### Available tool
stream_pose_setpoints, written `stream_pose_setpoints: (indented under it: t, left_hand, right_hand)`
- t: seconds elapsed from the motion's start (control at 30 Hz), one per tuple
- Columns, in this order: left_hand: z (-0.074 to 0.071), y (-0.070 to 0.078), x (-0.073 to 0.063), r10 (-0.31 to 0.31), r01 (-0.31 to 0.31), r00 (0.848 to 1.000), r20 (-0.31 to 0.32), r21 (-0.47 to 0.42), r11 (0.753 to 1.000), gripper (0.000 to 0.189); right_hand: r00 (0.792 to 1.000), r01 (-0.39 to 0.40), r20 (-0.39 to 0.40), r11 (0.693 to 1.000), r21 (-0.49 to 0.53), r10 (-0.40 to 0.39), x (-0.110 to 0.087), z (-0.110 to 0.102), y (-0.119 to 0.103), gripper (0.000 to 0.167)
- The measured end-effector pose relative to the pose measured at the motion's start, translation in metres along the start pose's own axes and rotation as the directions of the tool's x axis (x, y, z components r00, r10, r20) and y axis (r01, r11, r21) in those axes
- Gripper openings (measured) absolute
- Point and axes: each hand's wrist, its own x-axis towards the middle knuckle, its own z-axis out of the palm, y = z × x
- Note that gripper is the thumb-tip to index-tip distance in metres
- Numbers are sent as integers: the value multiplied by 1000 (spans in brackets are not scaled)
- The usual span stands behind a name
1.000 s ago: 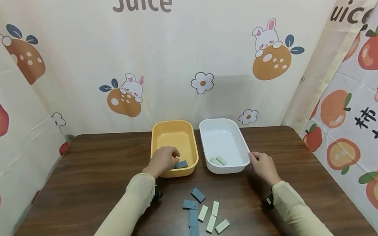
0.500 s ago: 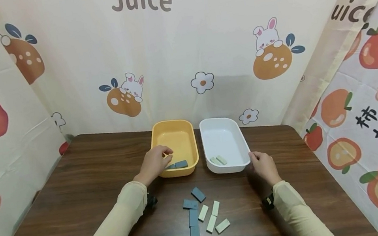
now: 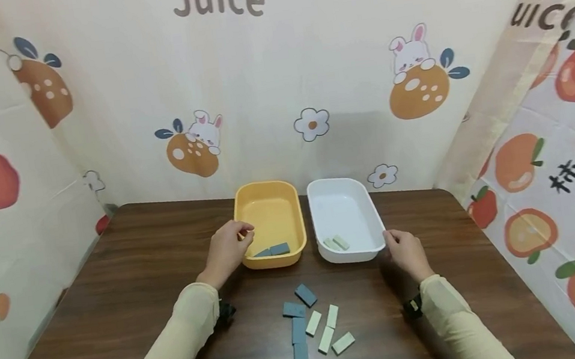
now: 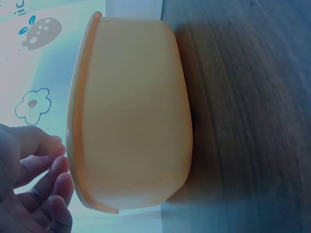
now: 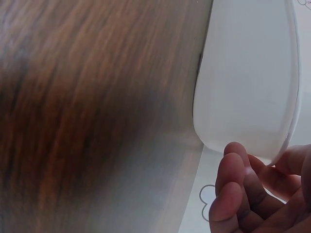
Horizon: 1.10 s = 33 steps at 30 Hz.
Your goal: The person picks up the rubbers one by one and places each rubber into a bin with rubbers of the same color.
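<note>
My left hand is at the left rim of the yellow bin, its fingers loosely bent and holding nothing. Seen from the left wrist, the fingertips come right up to the bin's rim. Two dark blue-grey blocks lie inside the yellow bin near its front wall. At the white bin, the right hand pinches the front right corner of the rim; the right wrist view shows thumb and forefinger there. Two pale green blocks lie in that bin's front left corner.
On the brown wooden table, in front of the bins, lie several blue-grey blocks in a rough line. Several pale green blocks lie to their right. A printed curtain hangs behind the table and along both sides.
My left hand has drawn back leftward from over the yellow bin's inside to its left rim, uncovering the blue-grey blocks there. The right hand keeps its grip; the view shifts slightly.
</note>
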Motion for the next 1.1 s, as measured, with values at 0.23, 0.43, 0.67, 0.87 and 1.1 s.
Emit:
stream_pose_setpoints:
  t: [0.23,0.43,0.67,0.87,1.1]
  left_hand:
    - [2,0,3,-26,25,999,-35,-27,999,18]
    - [-4,-10,-2,-71,70,995,-75,-8,997,20]
    - [-5,-19,-8,-140,141,989,-53,22,990,28]
    - [-7,-22,-11,-178,178,984,-8,66,982,35]
    - [-7,-23,-13,-174,173,985,9,50,984,37]
  right_hand:
    - [1000,-5,-4,1000,-10,5,-2,-8,4,42]
    - [1000,-1,-6,1000,-14,1,3,-3,1,40]
    - [1000,-5,0,1000,-14,5,4,1,3,41]
    - [1000,-5,6,1000,-4,5,4,5,2,41]
    - [1000,-9,11,1000,-5,9,2,4,1,40]
